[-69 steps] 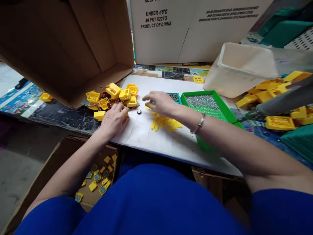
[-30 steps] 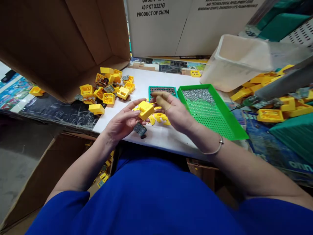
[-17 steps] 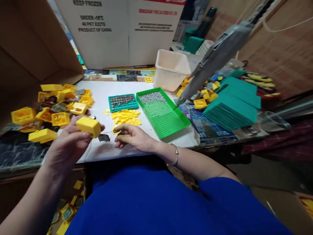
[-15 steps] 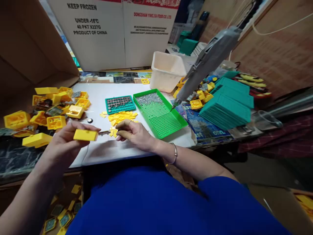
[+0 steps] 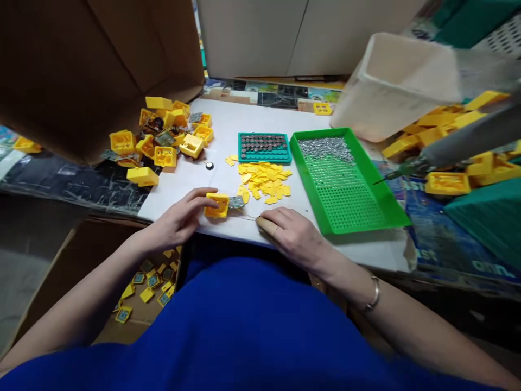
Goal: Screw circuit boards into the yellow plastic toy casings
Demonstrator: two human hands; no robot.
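Note:
My left hand (image 5: 185, 217) grips a small yellow plastic case (image 5: 217, 206) at the front of the white work surface, its hollow side facing up. A grey circuit board (image 5: 236, 202) sticks out at the right of the case. Thin wires (image 5: 247, 216) run from there toward my right hand (image 5: 288, 233). The fingertips of that hand are pinched together low on the surface, at the wire ends; a tan cover wraps one finger. Just behind lies a pile of flat yellow pieces (image 5: 266, 179). A small round black-and-white part (image 5: 209, 165) sits behind my left hand.
Button cells fill much of a teal tray (image 5: 264, 157). Beside it, a green perforated tray (image 5: 354, 217) holds small screws (image 5: 325, 147). An electric screwdriver (image 5: 439, 144) hangs at the right, near a white bin (image 5: 407, 92). Yellow cases (image 5: 165, 156) are heaped left; a cardboard box (image 5: 81, 255) stands below.
The view has swung down and left. My left hand has lowered the yellow case to the surface and turned its hollow side up. The board and wires now show beside it.

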